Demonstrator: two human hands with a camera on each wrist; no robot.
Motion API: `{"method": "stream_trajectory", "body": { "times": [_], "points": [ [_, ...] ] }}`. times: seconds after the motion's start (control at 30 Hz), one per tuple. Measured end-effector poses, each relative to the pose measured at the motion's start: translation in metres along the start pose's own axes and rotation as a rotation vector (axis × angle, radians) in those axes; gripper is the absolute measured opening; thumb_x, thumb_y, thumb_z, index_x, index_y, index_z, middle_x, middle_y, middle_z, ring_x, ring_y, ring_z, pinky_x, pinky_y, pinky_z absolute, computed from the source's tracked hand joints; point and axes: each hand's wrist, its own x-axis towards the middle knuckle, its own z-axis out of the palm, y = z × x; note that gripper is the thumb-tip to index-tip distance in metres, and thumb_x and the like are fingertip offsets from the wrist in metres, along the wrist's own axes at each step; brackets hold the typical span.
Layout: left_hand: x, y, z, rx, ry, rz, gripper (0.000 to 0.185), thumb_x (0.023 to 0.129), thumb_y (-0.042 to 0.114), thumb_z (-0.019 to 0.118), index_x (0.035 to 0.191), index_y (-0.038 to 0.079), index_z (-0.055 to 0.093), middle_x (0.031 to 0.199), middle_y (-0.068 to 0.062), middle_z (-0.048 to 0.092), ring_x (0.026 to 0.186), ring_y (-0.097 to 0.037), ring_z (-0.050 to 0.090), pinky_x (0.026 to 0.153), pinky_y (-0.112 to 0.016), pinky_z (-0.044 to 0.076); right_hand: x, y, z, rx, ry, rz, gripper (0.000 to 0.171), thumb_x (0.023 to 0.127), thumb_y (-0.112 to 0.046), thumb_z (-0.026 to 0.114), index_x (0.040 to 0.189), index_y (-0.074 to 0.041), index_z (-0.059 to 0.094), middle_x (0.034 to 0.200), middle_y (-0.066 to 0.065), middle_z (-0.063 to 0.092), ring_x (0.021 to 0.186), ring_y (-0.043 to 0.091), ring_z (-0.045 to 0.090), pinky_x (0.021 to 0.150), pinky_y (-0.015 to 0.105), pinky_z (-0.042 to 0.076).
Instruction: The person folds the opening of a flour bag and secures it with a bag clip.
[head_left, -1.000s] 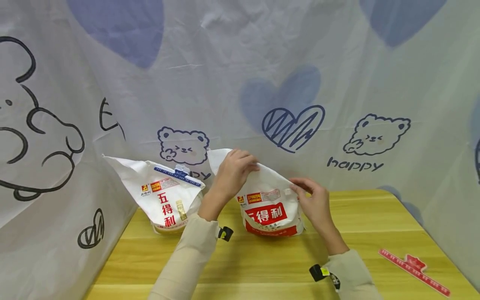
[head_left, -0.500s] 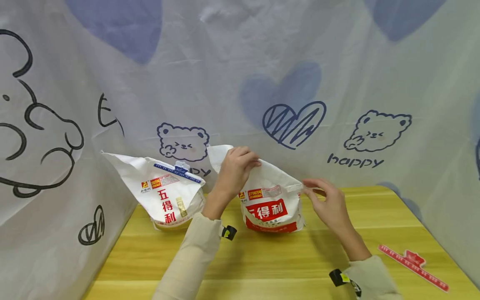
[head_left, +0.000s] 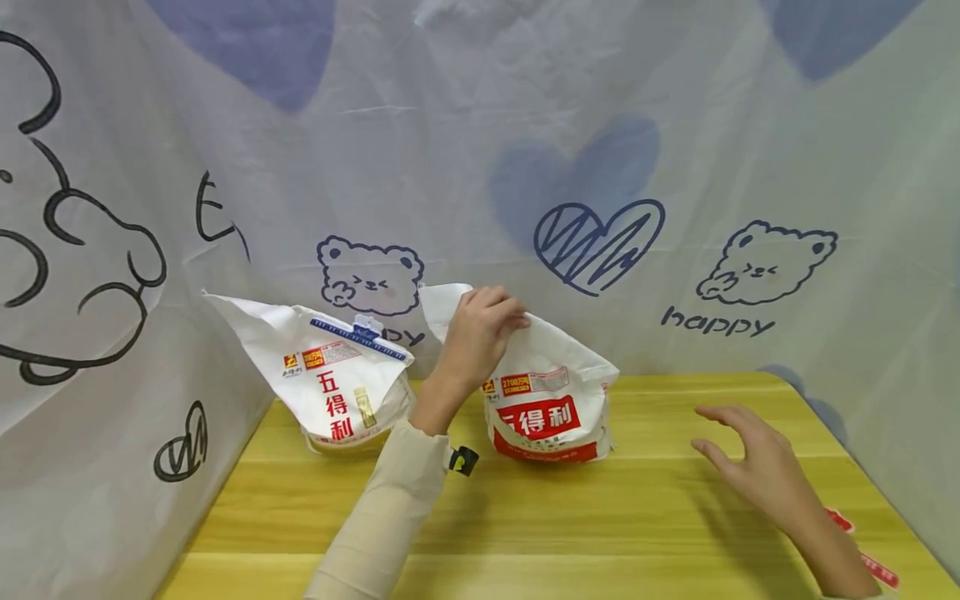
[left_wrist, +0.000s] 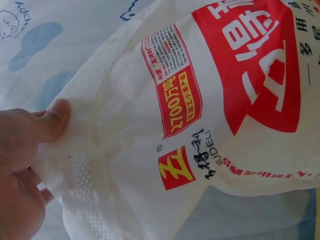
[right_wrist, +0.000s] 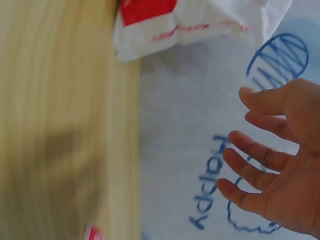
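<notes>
Flour bag (head_left: 547, 400) top pinched in left hand (head_left: 476, 333) fingers (left_wrist: 52, 120)

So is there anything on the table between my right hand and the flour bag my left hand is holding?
Nothing visible. The right hand hovers open over bare wooden table, off to the right of the flour bag. The left hand pinches the bag's folded top. The red clip lies beyond the right hand, not between.

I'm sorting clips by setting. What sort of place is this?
Probably a makeshift indoor recording booth, not a kitchen: printed bear-and-heart sheets curtain off a small wooden table holding two flour bags.
</notes>
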Motion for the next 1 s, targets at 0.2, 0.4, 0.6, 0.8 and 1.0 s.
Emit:
{"method": "stream_trajectory", "body": {
  "times": [0.2, 0.4, 0.6, 0.8, 1.0],
  "points": [
    [-0.003, 0.001, 0.000, 0.022, 0.006, 0.006, 0.008, 0.093, 0.017, 0.076, 0.098, 0.011, 0.077, 0.095, 0.000, 0.068, 0.093, -0.019, 0.062, 0.100, -0.042, 0.043, -0.021, 0.029, -0.007, -0.068, -0.072, 0.008, 0.047, 0.080, -0.008, 0.086, 0.121, 0.003, 0.067, 0.113, 0.025, 0.067, 0.105, 0.049, 0.062, 0.084, 0.065, 0.049],
    [-0.003, 0.002, -0.001, 0.027, 0.004, 0.005, 0.009, 0.094, 0.018, 0.074, 0.099, 0.012, 0.076, 0.097, 0.000, 0.069, 0.096, -0.020, 0.062, 0.101, -0.042, 0.042, -0.036, 0.059, -0.016, -0.108, -0.264, 0.137, 0.039, 0.088, -0.011, 0.079, 0.122, 0.004, 0.067, 0.113, 0.028, 0.065, 0.102, 0.052, 0.062, 0.079, 0.064, 0.052],
    [-0.005, 0.001, -0.001, 0.029, 0.002, -0.010, 0.008, 0.094, 0.018, 0.074, 0.099, 0.012, 0.076, 0.097, 0.000, 0.069, 0.095, -0.019, 0.062, 0.103, -0.043, 0.042, -0.055, 0.091, -0.018, -0.167, -0.370, 0.207, 0.045, 0.090, -0.022, 0.080, 0.120, 0.008, 0.066, 0.103, 0.025, 0.066, 0.085, 0.041, 0.062, 0.070, 0.054, 0.054],
    [-0.005, 0.001, 0.000, 0.004, 0.015, -0.014, 0.008, 0.094, 0.017, 0.073, 0.099, 0.012, 0.077, 0.096, 0.000, 0.068, 0.094, -0.020, 0.062, 0.103, -0.043, 0.042, -0.071, 0.110, -0.020, -0.238, -0.418, 0.242, 0.048, 0.083, -0.016, 0.083, 0.118, 0.011, 0.063, 0.083, 0.006, 0.056, 0.070, 0.019, 0.044, 0.059, 0.036, 0.041],
    [-0.005, 0.001, 0.001, -0.011, 0.021, -0.026, 0.008, 0.094, 0.017, 0.074, 0.099, 0.011, 0.077, 0.096, 0.000, 0.068, 0.093, -0.020, 0.061, 0.102, -0.043, 0.042, -0.079, 0.122, -0.022, -0.272, -0.463, 0.290, 0.049, 0.084, -0.015, 0.082, 0.116, 0.015, 0.061, 0.080, 0.004, 0.053, 0.071, 0.022, 0.044, 0.061, 0.039, 0.043]
  ]
}}
